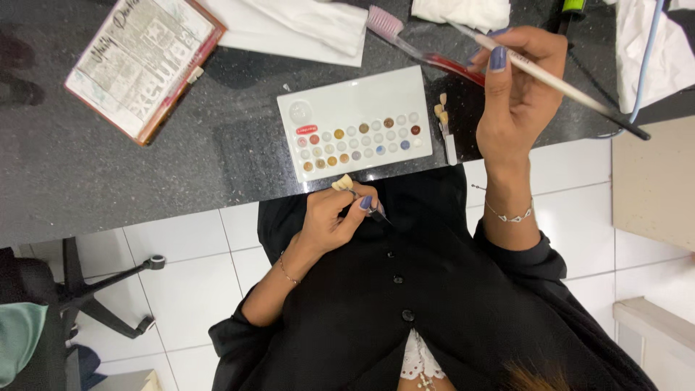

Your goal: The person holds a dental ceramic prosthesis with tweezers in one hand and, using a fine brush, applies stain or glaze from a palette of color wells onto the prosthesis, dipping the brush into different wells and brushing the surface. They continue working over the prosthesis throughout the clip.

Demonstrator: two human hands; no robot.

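Head view, looking down past a black buttoned garment (434, 289) to a dark speckled counter (217, 145). Left hand (337, 217), at 7 o'clock from the white palette (355, 123), is pinched shut around a slim metal tool whose tip points toward 4 o'clock; a small cream tooth-shaped piece (342, 182) sits at the fingertips, at 12 o'clock of the hand. Whether the piece rides on the tool cannot be told. Right hand (517, 94), at 3 o'clock from the palette, is closed on a thin white-handled brush (557, 83) that slants from 10 o'clock to 4 o'clock, dark end toward 4 o'clock. Palette lies flat on the counter, its rows of round wells holding brown, red and blue dabs. Just beside its 3 o'clock edge lies a tooth shade tab (443, 119). A pink toothbrush (413, 45) lies at 1 o'clock; a printed card (141, 61) lies at 10 o'clock.
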